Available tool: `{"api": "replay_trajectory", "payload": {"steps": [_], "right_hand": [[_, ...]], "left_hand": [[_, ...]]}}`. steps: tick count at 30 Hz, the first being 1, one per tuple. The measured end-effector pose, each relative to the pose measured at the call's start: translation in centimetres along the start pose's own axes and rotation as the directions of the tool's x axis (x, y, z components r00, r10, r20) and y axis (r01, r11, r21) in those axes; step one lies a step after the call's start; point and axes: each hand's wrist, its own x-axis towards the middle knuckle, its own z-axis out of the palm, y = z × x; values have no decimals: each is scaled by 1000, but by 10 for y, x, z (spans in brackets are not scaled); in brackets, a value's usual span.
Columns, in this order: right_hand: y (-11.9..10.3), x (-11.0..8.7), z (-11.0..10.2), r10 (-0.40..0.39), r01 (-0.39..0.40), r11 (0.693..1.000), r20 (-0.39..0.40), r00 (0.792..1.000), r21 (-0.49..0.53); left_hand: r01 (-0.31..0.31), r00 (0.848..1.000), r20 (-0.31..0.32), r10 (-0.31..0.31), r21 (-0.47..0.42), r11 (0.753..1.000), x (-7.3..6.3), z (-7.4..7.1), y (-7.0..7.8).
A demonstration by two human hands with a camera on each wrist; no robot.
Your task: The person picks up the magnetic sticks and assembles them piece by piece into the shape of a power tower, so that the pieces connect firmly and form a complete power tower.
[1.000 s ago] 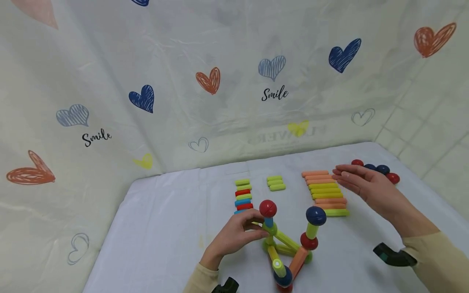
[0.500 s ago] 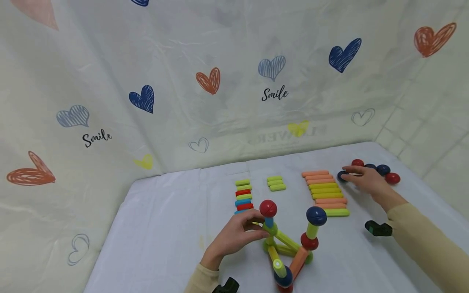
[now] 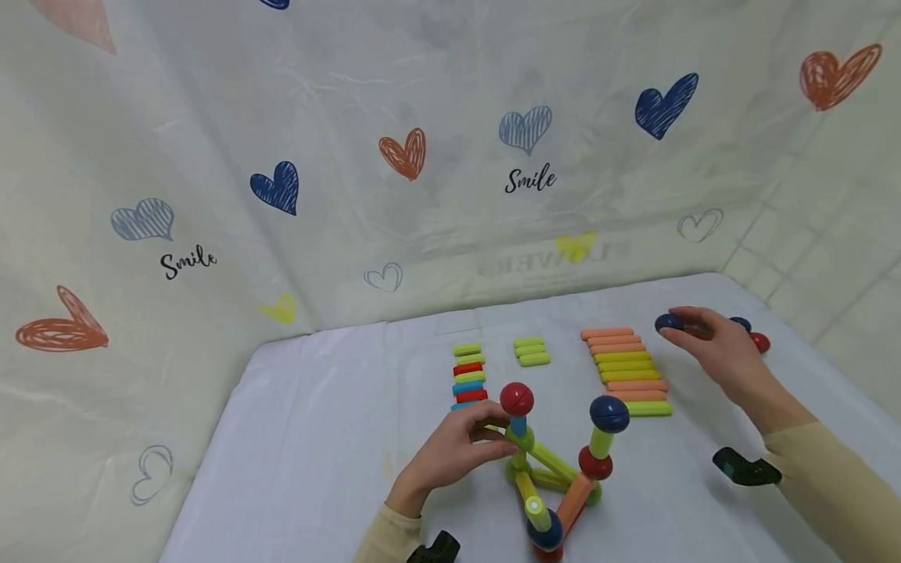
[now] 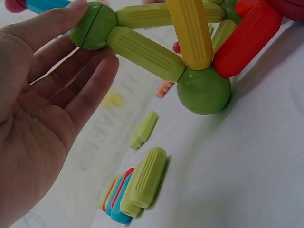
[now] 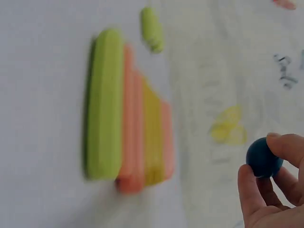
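My left hand (image 3: 450, 447) holds a frame of magnetic building sticks and balls by one of its green balls (image 4: 93, 26), thumb on top and fingers below. Above that ball, a short blue stick (image 3: 518, 426) carries a red ball (image 3: 517, 399). A second upright at the frame's right is topped by a dark blue ball (image 3: 609, 414). A short green stick (image 3: 537, 513) points up from another blue ball (image 3: 545, 530) at the front. At the back right my right hand (image 3: 725, 356) pinches a loose blue ball (image 5: 262, 157) between thumb and fingertips, raised off the table.
Long orange, yellow and green sticks (image 3: 625, 366) lie in a row at right. Short sticks (image 3: 468, 378) line up behind my left hand, with a few short green ones (image 3: 532, 352) beside them. A red ball (image 3: 759, 342) and a blue ball (image 3: 741, 322) lie behind my right hand.
My right hand has reached to the loose balls, taken hold of a blue one and lifted it. My left hand and the frame have stayed in place.
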Motion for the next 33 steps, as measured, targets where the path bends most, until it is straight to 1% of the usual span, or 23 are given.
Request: {"api": "replay_trajectory", "payload": {"steps": [3,6,9,11,12,13,14,16,18,19,20,22,24,26,28,31,33], "right_hand": [[-33,-27,-4,-64,63,997,19,998,52],[-66,-57,-5,-163,158,983,47,985,96],[-93,-87,-1,-269,254,953,75,960,168],[-108,-104,5,-338,305,923,113,934,236],[-114,-112,8,-360,314,910,140,922,269],[-120,-118,13,-394,330,893,176,902,306],[-124,-124,17,-432,348,873,211,877,342],[-131,-134,27,-509,388,831,265,819,398],[-136,-142,36,-582,442,790,293,759,425],[-138,-146,39,-622,478,764,297,725,433],[-139,-149,42,-645,505,749,297,705,428],[-142,-154,44,-669,536,733,303,678,419],[-143,-157,45,-681,560,726,304,666,399],[-143,-157,44,-671,554,736,306,676,389],[-142,-158,42,-650,528,752,316,691,395],[-140,-161,42,-628,464,763,347,697,450],[-140,-162,44,-634,440,755,368,680,487]], "left_hand": [[1,1000,-1,-1,4,1000,0,0,0],[2,1000,-4,-2,5,1000,-1,0,0],[7,1000,-6,-7,6,1000,-1,0,1],[10,1000,-5,-10,8,1000,-1,-1,1],[12,1000,-5,-12,10,1000,-1,-1,2],[13,1000,-5,-13,12,1000,-1,0,2],[13,1000,-5,-13,12,1000,-1,0,2],[10,1000,-4,-10,12,1000,-1,0,3],[1,1000,0,-1,9,1000,0,0,2],[-4,1000,2,4,9,1000,0,0,2],[-11,1000,3,11,7,1000,0,0,2],[-17,1000,2,17,4,1000,0,1,1],[-17,1000,0,17,6,1000,0,1,1],[-12,1000,-4,12,10,1000,0,1,2],[-6,1000,-3,6,16,1000,0,0,2],[-1,1000,1,1,23,1000,0,0,2],[-1,1000,2,1,27,1000,0,0,2]]}}
